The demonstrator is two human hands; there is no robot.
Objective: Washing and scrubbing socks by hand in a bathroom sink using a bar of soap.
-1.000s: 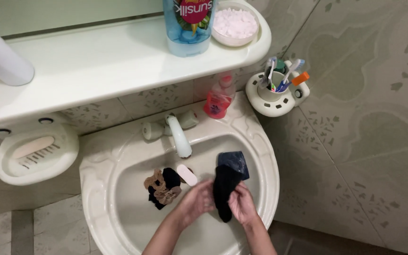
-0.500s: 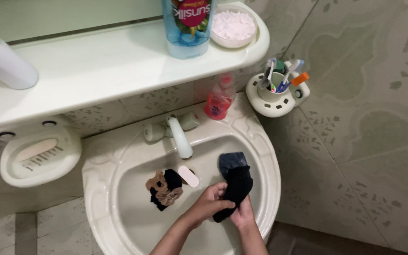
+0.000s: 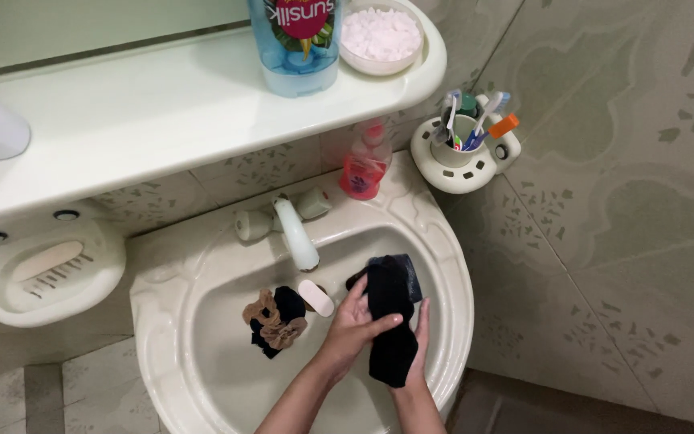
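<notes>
Two bare forearms, sleeveless as far as visible (no rings, watch or bracelets in sight)

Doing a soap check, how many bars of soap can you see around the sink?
2. One pinkish bar lies in the wall soap dish left of the basin; one white bar lies inside the basin below the tap. Others may be hidden.
</notes>
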